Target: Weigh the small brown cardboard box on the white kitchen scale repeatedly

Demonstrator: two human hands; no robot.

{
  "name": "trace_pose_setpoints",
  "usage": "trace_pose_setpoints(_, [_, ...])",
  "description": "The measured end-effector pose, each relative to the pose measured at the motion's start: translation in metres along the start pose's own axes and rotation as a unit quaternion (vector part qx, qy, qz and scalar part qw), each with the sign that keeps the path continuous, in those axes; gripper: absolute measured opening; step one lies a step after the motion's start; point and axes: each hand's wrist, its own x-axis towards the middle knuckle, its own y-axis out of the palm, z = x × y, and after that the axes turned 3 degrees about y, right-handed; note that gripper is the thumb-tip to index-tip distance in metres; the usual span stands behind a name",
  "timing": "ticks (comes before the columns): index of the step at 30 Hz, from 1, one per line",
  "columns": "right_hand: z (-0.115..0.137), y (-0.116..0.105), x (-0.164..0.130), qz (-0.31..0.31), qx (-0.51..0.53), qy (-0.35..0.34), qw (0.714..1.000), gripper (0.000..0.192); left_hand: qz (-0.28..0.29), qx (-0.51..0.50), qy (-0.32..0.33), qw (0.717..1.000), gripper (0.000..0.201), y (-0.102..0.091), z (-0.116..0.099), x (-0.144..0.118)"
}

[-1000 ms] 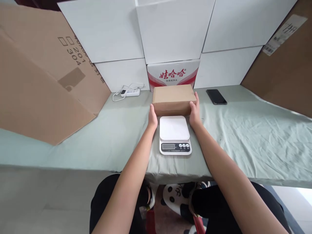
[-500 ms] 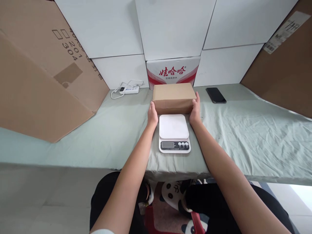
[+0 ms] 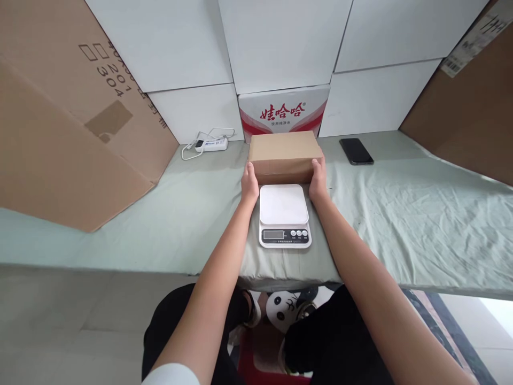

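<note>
A closed brown cardboard box (image 3: pixel 284 155) sits at the middle back of the table, just behind a white digital kitchen scale (image 3: pixel 284 215). My left hand (image 3: pixel 249 185) presses against the box's left end and my right hand (image 3: pixel 318 179) against its right end, so the box is gripped between both palms. The scale's platform carries nothing and its display faces me.
The table is covered with a pale green cloth (image 3: pixel 401 214). A black phone (image 3: pixel 356 151) lies to the right of the box, a white power strip with cable (image 3: pixel 210 144) to the left. A red-and-white printed carton (image 3: pixel 284 111) stands behind; big brown cardboard sheets (image 3: pixel 68 123) lean at both sides.
My hands have stayed clamped on the box's two ends. The box has shifted slightly toward me, closer to the scale, and the view has tilted a little.
</note>
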Motion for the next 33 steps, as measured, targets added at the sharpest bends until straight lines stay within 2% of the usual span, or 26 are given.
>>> trace_pose_setpoints(3, [0.0024,0.001,-0.0004,0.002,-0.001,0.001,1.0,0.082,-0.01,0.015,0.001,1.0,0.087,0.0007,-0.0019,-0.0014])
trace_pose_setpoints(9, [0.0036,0.0021,-0.0018,-0.002,0.017,0.002,1.0,0.078,-0.029,-0.02,-0.027,0.999,0.094,0.0011,-0.0027,0.0005])
trace_pose_setpoints(17, [0.0032,0.0022,-0.0016,0.001,0.009,0.005,1.0,0.071,-0.012,-0.013,-0.011,1.0,0.095,0.0013,-0.0044,-0.0038])
trace_pose_setpoints(26, [0.008,0.0016,-0.0035,0.005,0.006,0.008,1.0,0.075,-0.015,-0.013,-0.001,1.0,0.087,0.0026,-0.0095,-0.0071])
trace_pose_setpoints(33, [0.0046,0.0012,0.0006,0.003,0.019,0.006,1.0,0.086,-0.016,-0.008,-0.002,1.0,0.085,0.001,-0.0063,-0.0058])
